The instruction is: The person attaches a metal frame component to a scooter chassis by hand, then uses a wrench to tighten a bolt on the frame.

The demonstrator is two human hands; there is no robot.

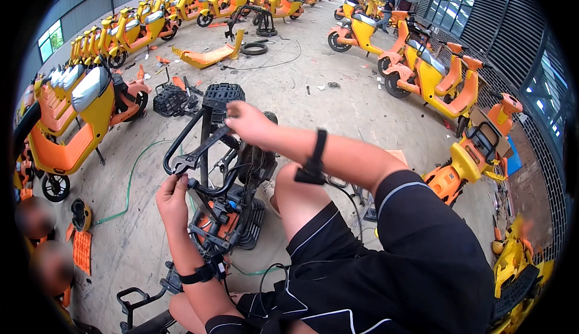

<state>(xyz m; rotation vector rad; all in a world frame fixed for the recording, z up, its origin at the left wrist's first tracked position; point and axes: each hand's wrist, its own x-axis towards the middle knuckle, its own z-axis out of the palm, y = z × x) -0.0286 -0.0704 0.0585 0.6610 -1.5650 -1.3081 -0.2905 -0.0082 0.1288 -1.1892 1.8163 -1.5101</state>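
Observation:
An adjustable wrench (pixel 204 150) slants across a stripped black scooter frame (pixel 218 228), above its bent tube loop. My right hand (pixel 246 121) is closed round the upper end of the handle. At the lower end, the fingers of my left hand (pixel 172 198) pinch together at the wrench's jaws, and the fingertips partly hide what they grip there. Cables, brackets and an orange part show on the frame between my legs. A black plastic basket (pixel 223 92) sits at the frame's far end, just beyond my right hand.
Yellow and orange scooters (pixel 81 126) stand in rows at left and far back. More scooters (pixel 431 77) line the right. A yellow body panel (pixel 208 55), a tyre (pixel 254 48) and black plastic parts (pixel 172 100) lie on the floor. A green hose (pixel 129 186) runs at left.

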